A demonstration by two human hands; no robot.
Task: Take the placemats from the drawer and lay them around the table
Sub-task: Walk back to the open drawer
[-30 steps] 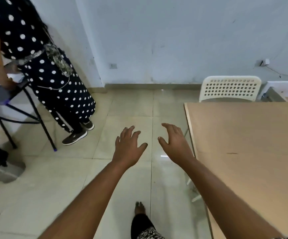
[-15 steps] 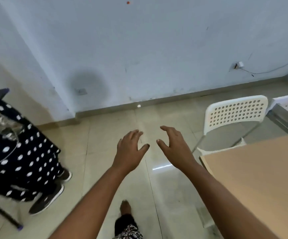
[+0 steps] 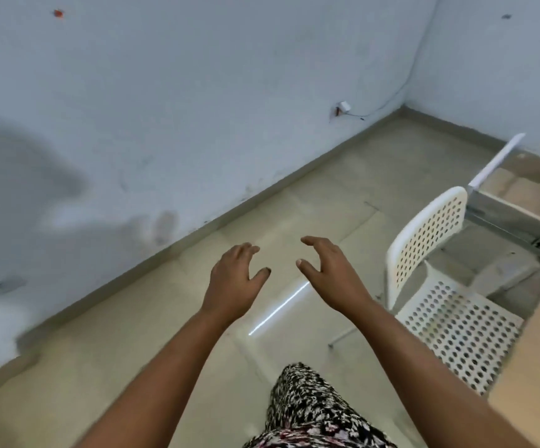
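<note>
Left hand (image 3: 233,282): extended forward over the floor, palm down, fingers curled loosely and spread; grip apart, holding nothing.
Right hand (image 3: 330,276): extended beside the left, a gap between the two thumbs; fingers arched, grip apart, holding nothing.
Floor (image 3: 310,176): pale glossy tiles, bare from the hands to the wall skirting; a bright streak of reflected light lies just below the hands.
Wall (image 3: 197,92): light blue, scuffed near the skirting, meeting a second wall at the far right corner; a small socket with a trailing cable sits low on it.
Chair (image 3: 436,279): white, perforated seat and back, standing right of the right hand, its seat tucked against the worktop edge.
Worktop (image 3: 533,360): light wood, only its left edge and near corner in view at the right frame border.
Drawer (image 3: 520,202): open, beyond the chair back, white front panel standing clear, metal side rail visible; pale brown interior.
Placemats: cannot tell; none identifiable in the drawer or on the worktop.
Clearance: open floor ahead and left of both hands; chair narrows the passage on the right.
Clothing (image 3: 307,412): patterned black-and-white fabric at bottom centre, between the forearms.
</note>
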